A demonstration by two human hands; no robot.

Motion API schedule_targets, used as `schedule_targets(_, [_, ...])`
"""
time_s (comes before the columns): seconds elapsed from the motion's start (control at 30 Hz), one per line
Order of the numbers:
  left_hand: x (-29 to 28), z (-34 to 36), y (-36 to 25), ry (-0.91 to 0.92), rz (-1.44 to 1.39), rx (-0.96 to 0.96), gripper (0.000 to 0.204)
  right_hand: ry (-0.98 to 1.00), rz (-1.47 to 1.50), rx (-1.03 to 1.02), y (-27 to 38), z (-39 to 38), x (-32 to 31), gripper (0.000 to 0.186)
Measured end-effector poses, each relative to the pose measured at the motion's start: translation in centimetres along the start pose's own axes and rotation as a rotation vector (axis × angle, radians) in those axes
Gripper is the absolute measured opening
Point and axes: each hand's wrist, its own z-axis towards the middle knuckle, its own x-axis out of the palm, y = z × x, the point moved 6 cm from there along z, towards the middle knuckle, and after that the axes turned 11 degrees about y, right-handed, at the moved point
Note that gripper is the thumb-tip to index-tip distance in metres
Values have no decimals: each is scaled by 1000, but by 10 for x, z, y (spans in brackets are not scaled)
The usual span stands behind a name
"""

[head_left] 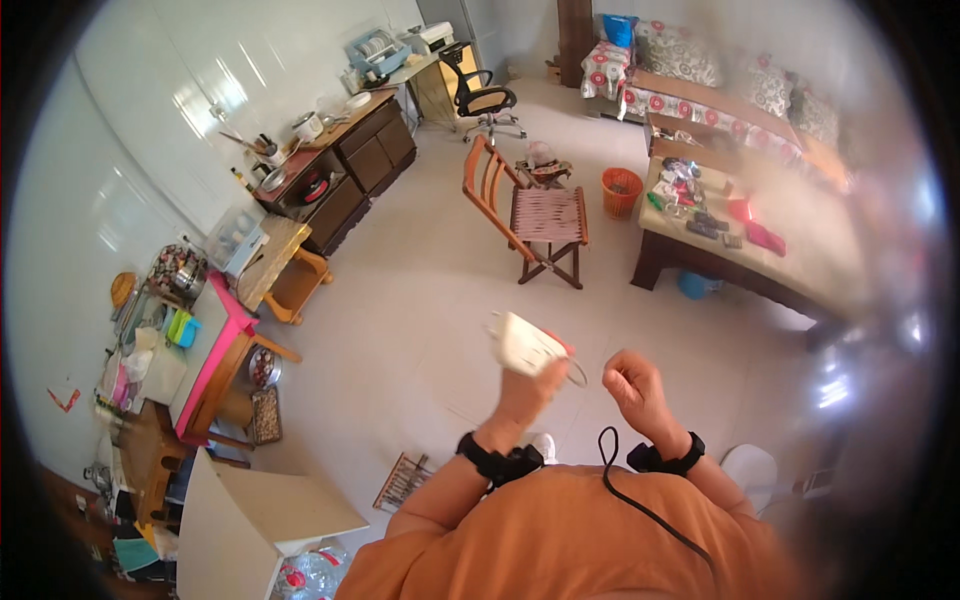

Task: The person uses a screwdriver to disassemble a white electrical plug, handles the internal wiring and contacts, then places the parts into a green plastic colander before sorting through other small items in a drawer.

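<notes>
In the middle of the head view, my left hand (525,392) grips a white plastic object (525,342) with slots, small prongs, a red part and a thin grey loop, perhaps a socket or plug. Just to its right, my right hand (632,385) is raised with fingers curled and thumb pressed in; whatever they may hold is hidden. The two hands are apart. Below them a black cord (650,515) hangs over my orange shirt.
A folding chair (540,215) and orange bin (620,195) stand ahead. A cluttered table (800,260) is right, a patterned sofa (680,60) behind it. Cabinets (370,150) and a pink-edged table (215,355) line the left wall, above an open cardboard box (270,505).
</notes>
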Motion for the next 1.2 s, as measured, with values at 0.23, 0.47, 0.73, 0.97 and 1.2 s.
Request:
schedule_targets(0.23, [-2,115,-24,167,-653,92,31,360,1772,407,-75,66,46,68])
schedule_targets(0.47, [30,203,17,273,-643,-100,25,-87,1547,690,-163,118,-15,41])
schedule_targets(0.73, [91,318,-17,509,-7,125,30,338,1760,656,-221,173,-53,60])
schedule_targets(0.97, [122,396,23,616,-326,-77,38,133,1915,451,-283,225,-122,68])
schedule_targets(1.2, [91,490,55,348,-392,-111,23,-358,1410,490,-326,288,-175,43])
